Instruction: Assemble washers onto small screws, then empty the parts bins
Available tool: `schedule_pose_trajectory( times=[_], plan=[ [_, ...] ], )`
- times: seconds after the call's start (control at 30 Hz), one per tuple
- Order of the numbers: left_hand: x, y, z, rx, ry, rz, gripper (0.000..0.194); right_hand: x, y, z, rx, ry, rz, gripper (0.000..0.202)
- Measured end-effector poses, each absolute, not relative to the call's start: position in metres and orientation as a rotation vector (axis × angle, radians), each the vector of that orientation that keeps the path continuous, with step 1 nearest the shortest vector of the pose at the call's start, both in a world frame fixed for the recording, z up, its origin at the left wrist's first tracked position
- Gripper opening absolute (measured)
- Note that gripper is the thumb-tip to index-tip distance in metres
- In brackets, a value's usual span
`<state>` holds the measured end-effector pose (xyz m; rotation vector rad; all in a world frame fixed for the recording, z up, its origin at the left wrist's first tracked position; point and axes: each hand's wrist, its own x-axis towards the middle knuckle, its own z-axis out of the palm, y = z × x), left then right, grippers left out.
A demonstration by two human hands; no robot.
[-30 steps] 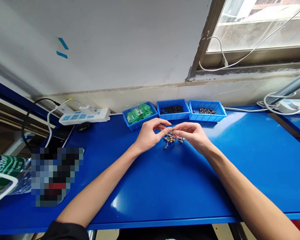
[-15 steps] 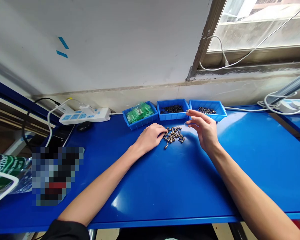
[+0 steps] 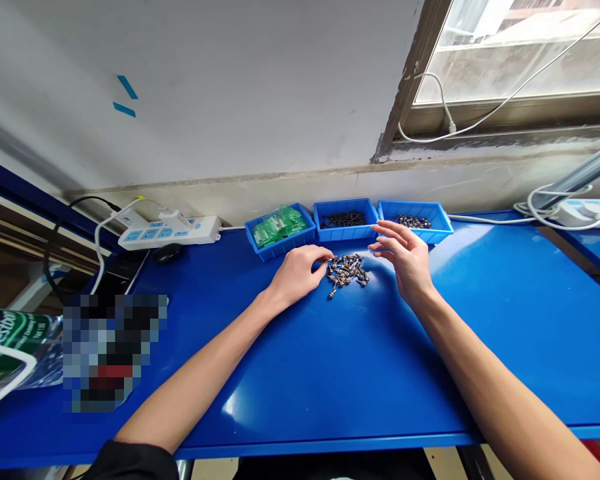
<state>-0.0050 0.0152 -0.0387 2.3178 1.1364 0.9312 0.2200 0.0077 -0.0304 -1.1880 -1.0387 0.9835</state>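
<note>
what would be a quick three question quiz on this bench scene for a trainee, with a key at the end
1. Multiple choice: where do the green packets lie? A) left tray B) middle tray C) right tray

2. True or false: the black screws lie in the right tray.

3. Which grip is nearer to the loose metal pieces, left or right?

Key
1. A.
2. False; they lie in the middle tray.
3. Left: the left grip is at the pile's left edge, while the right grip is apart from it.
</note>
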Motion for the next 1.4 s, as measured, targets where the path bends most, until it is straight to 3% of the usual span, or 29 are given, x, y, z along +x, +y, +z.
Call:
schedule_pose_trajectory(
  times=[0.2, 0.4, 0.8, 1.0, 1.23, 1.4],
  plan=[
    [0.001, 0.012, -0.032, 2.003, 1.012, 1.083, 0.017, 0.211, 0.001, -0.022, -1.136, -1.217, 1.081, 0.028],
    [0.003, 0.011, -0.030, 1.783, 0.931, 1.123, 0.026, 0.206, -0.004, -0.022, -1.133, -1.462, 1.230, 0.032],
    [0.004, 0.009, -0.028, 1.745, 0.889, 1.105, 0.029, 0.206, -0.004, -0.020, -1.054, -1.400, 1.401, 0.033],
    [0.002, 0.010, -0.030, 2.034, 0.995, 1.063, 0.017, 0.207, -0.001, -0.021, -1.042, -1.236, 1.333, 0.029],
    [-0.003, 0.015, -0.046, 2.439, 1.058, 0.808, 0.023, 0.214, 0.004, -0.025, -1.091, -1.100, 1.055, 0.020],
    [-0.003, 0.015, -0.049, 2.489, 1.083, 0.795, 0.023, 0.218, 0.009, -0.029, -1.180, -0.932, 0.875, 0.034]
  ],
)
